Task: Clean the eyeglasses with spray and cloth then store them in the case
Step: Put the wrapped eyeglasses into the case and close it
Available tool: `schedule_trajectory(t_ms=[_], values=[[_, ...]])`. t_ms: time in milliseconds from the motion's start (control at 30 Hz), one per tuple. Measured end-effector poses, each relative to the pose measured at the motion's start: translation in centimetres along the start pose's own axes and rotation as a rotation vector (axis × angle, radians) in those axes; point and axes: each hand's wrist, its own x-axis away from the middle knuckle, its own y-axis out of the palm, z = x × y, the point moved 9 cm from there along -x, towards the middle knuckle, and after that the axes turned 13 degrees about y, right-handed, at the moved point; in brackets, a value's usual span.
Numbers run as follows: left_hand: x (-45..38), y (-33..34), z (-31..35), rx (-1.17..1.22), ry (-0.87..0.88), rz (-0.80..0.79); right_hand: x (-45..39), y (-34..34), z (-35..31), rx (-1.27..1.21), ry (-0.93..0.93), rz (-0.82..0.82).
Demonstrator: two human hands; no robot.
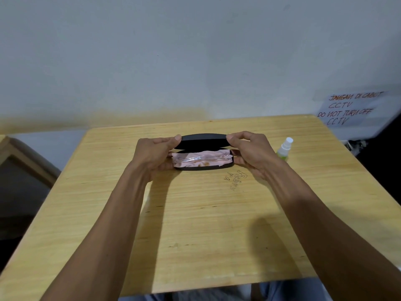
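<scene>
The left hand point(152, 155) and the right hand point(251, 153) each clasp one end of a black case point(204, 168), thumbs pressed on the partly raised lid point(204, 141) and fingers curled under the base. Inside the half-open case lie clear glasses point(195, 158) on a pink cloth point(201, 162). The case sits at the far middle of the wooden table point(195, 224), with a spray bottle point(284, 148) just beyond the right hand.
</scene>
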Motion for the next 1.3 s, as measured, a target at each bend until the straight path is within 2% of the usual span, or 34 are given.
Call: schedule_trajectory(t_ms=[467, 667, 833, 967, 1133, 1300], values=[[1.0, 0.0, -0.2, 0.003, 0.143, -0.053, 1.5, -0.3, 1.0, -0.032, -0.101, -0.072], [1.4, -0.4, -0.5, -0.094, 0.183, -0.063, 2.2, -0.3, 1.5, -0.009, -0.159, -0.084], [1.8, -0.3, -0.7, -0.178, 0.228, -0.020, 2.3, -0.2, 2.1, 0.071, -0.229, -0.039], [2.3, -0.3, -0.3, -0.273, 0.253, -0.053, 2.1, -0.5, 2.2, 0.111, -0.243, -0.019], [3.2, 0.3, 0.8, -0.443, 0.359, -0.027, 2.9, -0.5, 1.8, 0.319, -0.320, 0.037], [4.2, 0.7, 1.2, -0.507, 0.421, -0.006, 3.8, -0.2, 1.4, 0.405, -0.382, 0.132]])
